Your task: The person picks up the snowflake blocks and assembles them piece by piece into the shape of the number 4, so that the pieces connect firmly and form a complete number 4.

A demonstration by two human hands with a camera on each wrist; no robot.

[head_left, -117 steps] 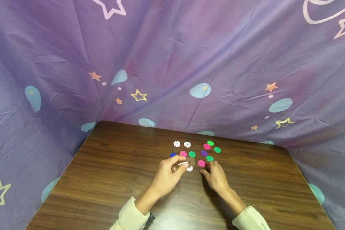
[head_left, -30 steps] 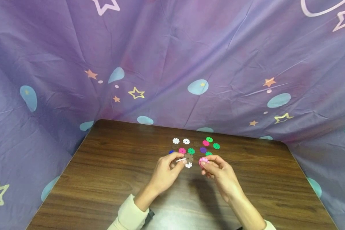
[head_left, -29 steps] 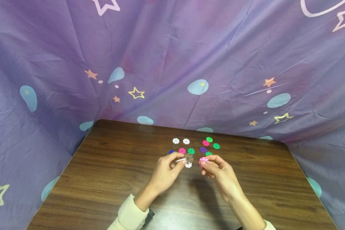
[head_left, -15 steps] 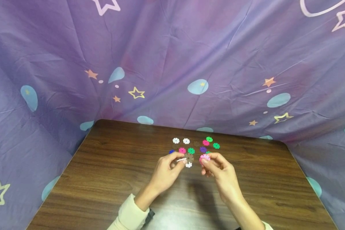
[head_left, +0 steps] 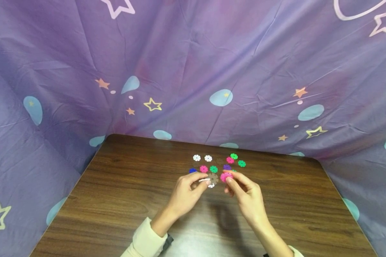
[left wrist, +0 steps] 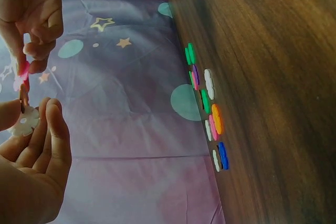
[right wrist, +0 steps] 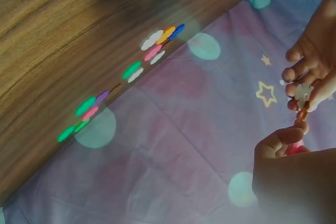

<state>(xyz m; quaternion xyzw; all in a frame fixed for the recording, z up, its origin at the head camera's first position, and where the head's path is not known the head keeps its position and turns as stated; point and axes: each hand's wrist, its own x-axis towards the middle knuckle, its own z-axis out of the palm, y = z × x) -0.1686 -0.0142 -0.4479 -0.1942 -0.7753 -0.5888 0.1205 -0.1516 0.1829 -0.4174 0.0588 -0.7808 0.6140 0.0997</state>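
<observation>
My left hand (head_left: 186,194) pinches a white notched plastic disc (head_left: 204,180), seen edge-on from the head. Joined to that disc's right side is a brown notched disc (head_left: 213,179), facing the head camera. A pink notched disc (head_left: 226,177) is pinched between the thumb and forefinger of my right hand (head_left: 249,200), its left edge right beside the brown one. Both wrist views show the pieces in a row, held above the table: white disc (left wrist: 25,121), brown disc (right wrist: 302,115), pink disc (left wrist: 22,74).
Loose notched discs lie on the wooden table (head_left: 132,185) beyond my hands: two white at the back, a blue disc (head_left: 193,170), a purple disc (head_left: 227,167), an orange disc (left wrist: 217,120), pink and several green ones. A purple patterned cloth (head_left: 180,71) hangs behind the table.
My right hand, earlier down at the table beside the pink disc, has picked it up and brought it left, close to the brown disc. The left hand has kept its hold on the white disc.
</observation>
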